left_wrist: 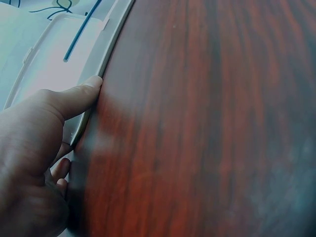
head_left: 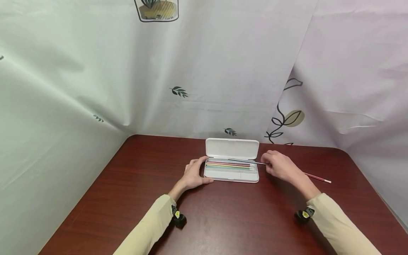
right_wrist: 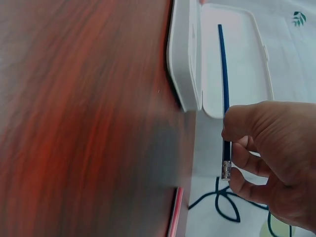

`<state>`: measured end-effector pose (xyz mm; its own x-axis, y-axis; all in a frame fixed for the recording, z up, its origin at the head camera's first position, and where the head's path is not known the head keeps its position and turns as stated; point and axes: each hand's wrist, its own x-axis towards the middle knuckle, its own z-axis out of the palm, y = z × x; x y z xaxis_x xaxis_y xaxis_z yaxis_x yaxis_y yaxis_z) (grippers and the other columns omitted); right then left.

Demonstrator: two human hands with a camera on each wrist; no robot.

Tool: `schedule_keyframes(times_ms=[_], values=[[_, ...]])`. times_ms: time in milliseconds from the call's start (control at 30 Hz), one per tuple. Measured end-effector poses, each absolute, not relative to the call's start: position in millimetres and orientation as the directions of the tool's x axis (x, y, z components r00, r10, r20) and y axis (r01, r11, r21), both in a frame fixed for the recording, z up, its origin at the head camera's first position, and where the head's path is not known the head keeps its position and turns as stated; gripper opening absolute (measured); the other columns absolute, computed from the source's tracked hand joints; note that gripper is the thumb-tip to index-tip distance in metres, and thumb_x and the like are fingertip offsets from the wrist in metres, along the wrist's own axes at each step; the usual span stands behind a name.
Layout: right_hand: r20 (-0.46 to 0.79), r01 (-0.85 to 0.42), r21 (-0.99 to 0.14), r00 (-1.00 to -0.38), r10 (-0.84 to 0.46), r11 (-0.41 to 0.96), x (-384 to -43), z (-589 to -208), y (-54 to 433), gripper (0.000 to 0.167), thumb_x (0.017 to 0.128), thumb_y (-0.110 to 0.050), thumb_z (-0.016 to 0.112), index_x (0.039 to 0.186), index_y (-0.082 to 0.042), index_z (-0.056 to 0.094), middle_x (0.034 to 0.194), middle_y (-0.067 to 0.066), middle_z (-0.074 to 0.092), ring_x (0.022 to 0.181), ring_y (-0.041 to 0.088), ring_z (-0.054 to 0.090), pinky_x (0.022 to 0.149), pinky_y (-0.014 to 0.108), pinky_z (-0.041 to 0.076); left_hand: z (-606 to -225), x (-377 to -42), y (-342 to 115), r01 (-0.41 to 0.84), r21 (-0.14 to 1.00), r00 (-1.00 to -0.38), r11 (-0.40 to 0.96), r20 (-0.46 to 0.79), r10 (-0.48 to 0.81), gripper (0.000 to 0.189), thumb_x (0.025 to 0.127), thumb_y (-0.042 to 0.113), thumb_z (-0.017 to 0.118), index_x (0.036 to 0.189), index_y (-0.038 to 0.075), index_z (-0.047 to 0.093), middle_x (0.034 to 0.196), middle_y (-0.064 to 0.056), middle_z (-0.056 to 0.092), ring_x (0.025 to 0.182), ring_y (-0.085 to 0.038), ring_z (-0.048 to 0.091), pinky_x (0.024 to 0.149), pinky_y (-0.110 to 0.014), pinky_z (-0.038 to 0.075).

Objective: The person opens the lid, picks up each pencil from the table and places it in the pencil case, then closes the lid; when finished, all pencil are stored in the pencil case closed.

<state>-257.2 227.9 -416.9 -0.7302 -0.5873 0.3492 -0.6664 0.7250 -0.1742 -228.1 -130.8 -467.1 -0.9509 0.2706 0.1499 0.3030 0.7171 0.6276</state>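
A white pencil case [head_left: 223, 174] lies with its lid [head_left: 232, 148] raised at the back of the table. Several coloured pencils [head_left: 227, 165] lie side by side in its long rear compartment. My left hand [head_left: 192, 175] holds the case's left end, the thumb [left_wrist: 81, 96] against the front edge and other fingers round the end. My right hand [head_left: 280, 166] pinches a dark blue pencil [right_wrist: 224, 79] near its metal-capped end, between thumb and fingers. The pencil's far end reaches over the case. A red pencil [head_left: 318, 177] with a white end lies on the table beyond my right hand.
The dark red-brown wooden table [head_left: 216, 219] has rounded far corners. A pale curtain [head_left: 204, 71] with leaf prints hangs right behind its back edge and along both sides. The case's raised lid stands close to that curtain.
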Motion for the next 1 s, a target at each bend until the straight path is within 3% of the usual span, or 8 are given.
schedule_keyframes(times_ms=[1000], values=[[0.326, -0.682, -0.151, -0.718, -0.615, 0.716, -268, -425, 162, 0.021, 0.072, 0.008, 0.068, 0.079, -0.011, 0.062, 0.078, -0.001, 0.053, 0.071, 0.02, 0.054, 0.06, 0.039, 0.048, -468, -230, -131, 0.291, 0.632, -0.955, 0.718, 0.143, 0.262, 0.089, 0.072, 0.031, 0.09, 0.147, 0.014, 0.045, 0.137, -0.011, 0.056, 0.132, -0.032, 0.04, 0.104, -0.05, 0.028]])
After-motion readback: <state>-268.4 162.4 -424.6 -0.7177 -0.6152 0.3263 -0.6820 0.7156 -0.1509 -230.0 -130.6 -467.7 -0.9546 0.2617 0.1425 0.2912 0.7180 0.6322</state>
